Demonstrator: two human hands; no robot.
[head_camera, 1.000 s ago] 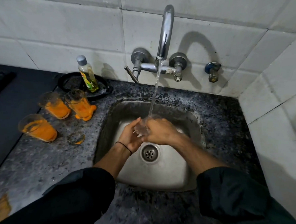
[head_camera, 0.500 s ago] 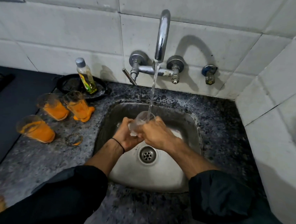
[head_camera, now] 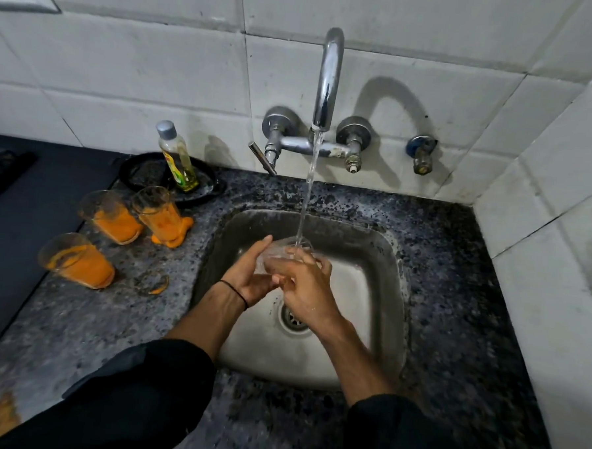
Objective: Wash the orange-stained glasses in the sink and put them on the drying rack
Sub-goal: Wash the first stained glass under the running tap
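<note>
Over the steel sink (head_camera: 386, 249) I hold a clear glass (head_camera: 286, 249) under the running tap (head_camera: 328, 78); water falls into its mouth. My left hand (head_camera: 250, 277) cups the glass from the left, fingers fairly straight along its side. My right hand (head_camera: 301, 290) wraps round it from the right and covers most of it. Three orange-stained glasses stand on the counter to the left: one near the sink (head_camera: 161, 214), one beside it (head_camera: 111, 216), one nearer me (head_camera: 75, 260).
A dish soap bottle (head_camera: 176, 156) stands on a black dish (head_camera: 143, 175) behind the glasses. Orange spills mark the speckled granite counter (head_camera: 154, 287). A dark stove surface (head_camera: 31, 210) lies far left. Tiled walls close the back and right. No drying rack is in view.
The glass has tipped more upright under the stream, and both hands shifted slightly around it. The camera tilted, so the scene sits a little lower in view.
</note>
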